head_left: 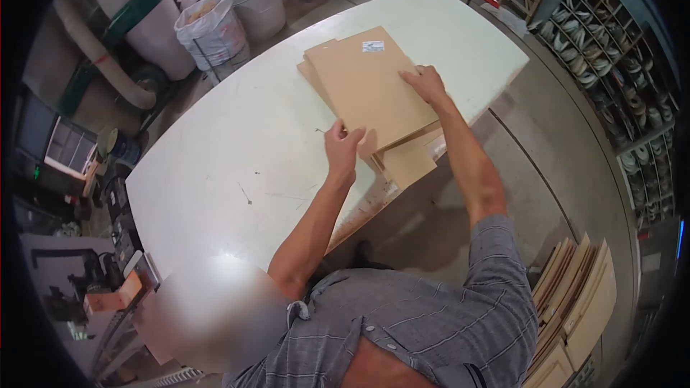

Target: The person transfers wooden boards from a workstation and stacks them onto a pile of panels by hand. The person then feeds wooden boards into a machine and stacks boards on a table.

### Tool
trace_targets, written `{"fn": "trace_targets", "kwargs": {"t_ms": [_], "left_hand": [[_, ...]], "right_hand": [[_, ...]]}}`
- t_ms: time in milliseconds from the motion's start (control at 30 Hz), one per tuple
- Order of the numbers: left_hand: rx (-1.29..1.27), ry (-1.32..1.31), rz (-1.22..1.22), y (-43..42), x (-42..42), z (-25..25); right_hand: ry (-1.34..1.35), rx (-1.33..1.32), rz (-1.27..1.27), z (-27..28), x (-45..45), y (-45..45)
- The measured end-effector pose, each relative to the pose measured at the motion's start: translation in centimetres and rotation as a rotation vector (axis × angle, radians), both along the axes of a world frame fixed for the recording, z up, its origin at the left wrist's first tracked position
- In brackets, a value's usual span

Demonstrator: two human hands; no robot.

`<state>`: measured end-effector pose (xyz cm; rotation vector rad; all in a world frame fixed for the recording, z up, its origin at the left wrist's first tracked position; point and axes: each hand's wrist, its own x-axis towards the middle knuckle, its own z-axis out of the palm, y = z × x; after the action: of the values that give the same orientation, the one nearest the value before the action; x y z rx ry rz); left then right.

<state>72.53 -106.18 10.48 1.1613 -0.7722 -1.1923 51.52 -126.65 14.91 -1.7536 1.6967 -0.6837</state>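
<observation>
A flat tan board (366, 90) with a white printed label (373, 47) near its far edge is tilted a little over other tan boards (408, 163) on the white table. My right hand (425, 86) grips its right edge, thumb on top and fingers underneath. At the near left corner, my left hand (341, 147) is closed on the board's edge, its thumb against the surface. The lower boards stick out at the left and near sides; most of their surface is hidden under the labelled one.
The white table (208, 151) has a worn near edge. Stacked wooden panels (575, 302) stand on the floor at the lower right. Racks of rolled edging (596, 36) line the right wall. A filled white sack (208, 29) and ducting (100, 50) stand beyond the table's left side.
</observation>
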Motion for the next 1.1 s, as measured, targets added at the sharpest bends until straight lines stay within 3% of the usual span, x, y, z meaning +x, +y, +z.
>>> {"fn": "trace_targets", "kwargs": {"t_ms": [33,67,167,233,267,367,500,767,867,967,1033,1067,1100], "left_hand": [[0.042,0.037,-0.036,-0.4,-0.3,-0.3],[0.013,-0.092,0.035,-0.5,-0.7,-1.0],[-0.071,-0.361,0.192,-0.5,-2.5,-2.5],[-0.101,-0.387,0.246,0.5,-3.9,-1.2],[-0.156,-0.380,0.183,0.5,-4.0,-1.0],[-0.192,-0.177,0.128,0.4,-5.0,-0.5],[-0.173,-0.318,0.139,-0.5,-5.0,-1.2],[-0.143,-0.300,0.027,0.2,-3.6,-0.6],[-0.135,-0.361,0.023,2.2,-1.6,-1.3],[-0.071,-0.556,0.144,5.7,1.9,-7.9],[0.005,-0.397,0.154,10.8,6.1,-9.2],[0.037,-0.500,0.208,13.8,8.4,-9.2],[0.076,-0.603,0.265,17.2,10.7,-9.0]], "right_hand": [[0.138,-0.019,-0.037,-0.1,0.0,-0.5],[0.205,0.005,0.024,-0.8,-0.2,-1.2],[0.014,-0.045,0.246,-3.4,0.0,-1.8],[0.061,-0.182,0.127,-6.1,0.8,-2.1],[0.084,-0.256,0.065,-7.0,1.2,-2.6],[0.190,-0.107,0.122,-4.1,1.9,-1.7],[0.179,-0.168,0.114,-4.3,2.2,-2.3],[0.240,-0.219,0.114,-5.0,2.7,-2.8],[0.238,-0.190,0.108,-4.3,2.9,-2.2],[0.229,-0.218,0.118,-3.7,3.1,-1.6],[0.445,-0.423,0.047,-5.0,3.4,-1.8],[0.551,-0.529,0.013,-5.3,4.1,-1.9],[0.492,-0.598,0.049,-4.7,5.2,-1.3]]}}
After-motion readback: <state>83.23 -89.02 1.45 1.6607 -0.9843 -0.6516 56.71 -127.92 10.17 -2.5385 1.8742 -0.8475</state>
